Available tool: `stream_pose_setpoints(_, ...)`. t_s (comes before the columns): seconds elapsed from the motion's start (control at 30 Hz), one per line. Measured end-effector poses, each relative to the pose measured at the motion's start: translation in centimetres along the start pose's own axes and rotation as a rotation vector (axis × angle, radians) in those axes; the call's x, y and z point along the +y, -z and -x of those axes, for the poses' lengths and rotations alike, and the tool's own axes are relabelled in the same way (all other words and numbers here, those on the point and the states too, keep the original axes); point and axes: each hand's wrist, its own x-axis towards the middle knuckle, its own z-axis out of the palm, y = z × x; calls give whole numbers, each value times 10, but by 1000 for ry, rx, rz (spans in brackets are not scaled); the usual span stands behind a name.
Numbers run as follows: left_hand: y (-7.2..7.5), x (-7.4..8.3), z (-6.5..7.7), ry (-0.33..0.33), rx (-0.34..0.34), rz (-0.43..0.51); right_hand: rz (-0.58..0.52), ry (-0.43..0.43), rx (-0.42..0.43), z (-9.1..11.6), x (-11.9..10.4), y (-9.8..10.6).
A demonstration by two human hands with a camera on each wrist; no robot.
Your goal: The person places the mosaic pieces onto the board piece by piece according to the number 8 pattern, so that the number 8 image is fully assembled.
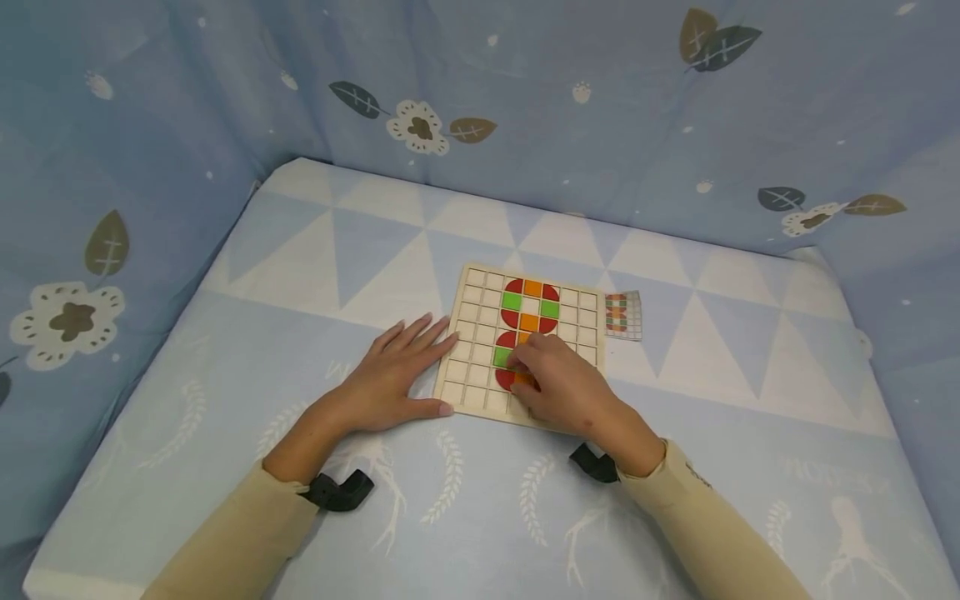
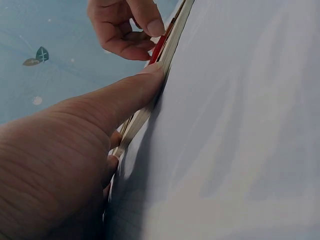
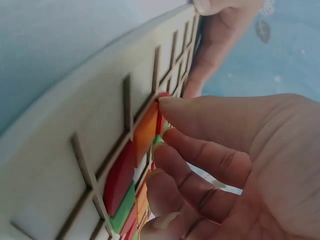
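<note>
A wooden grid board (image 1: 472,375) lies on the bed-like surface, with red, orange and green tiles set in its middle columns. My left hand (image 1: 393,371) is flat with fingers spread, its fingertips and thumb at the board's left edge. In the left wrist view, the left thumb (image 2: 135,90) rests along the board's rim. My right hand (image 1: 566,383) arches over the board's lower middle, fingers bent loosely. In the right wrist view, its thumb (image 3: 200,110) touches a red tile beside an orange tile (image 3: 146,127); its other fingertips hover close over the tiles.
A small pattern card (image 1: 624,315) with coloured shapes on a grid lies against the board's right edge. Black wrist mounts (image 1: 337,490) sit under both forearms. A blue floral curtain (image 1: 525,100) hangs behind and at the sides of the cloth-covered surface (image 1: 360,267).
</note>
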Motion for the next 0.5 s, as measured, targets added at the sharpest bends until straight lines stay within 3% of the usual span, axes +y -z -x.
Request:
stream_pose_setpoints(0.13, 0, 0, 0, 1, -2, -5, 36, 33, 0, 0, 0, -3)
stream_pose_setpoints(0.27, 0, 0, -1, -5, -5, 3, 57, 12, 12, -1, -2, -5)
stream_pose_setpoints(0.5, 0, 1, 0, 4, -3, 0, 15, 0, 57, 6, 2, -1)
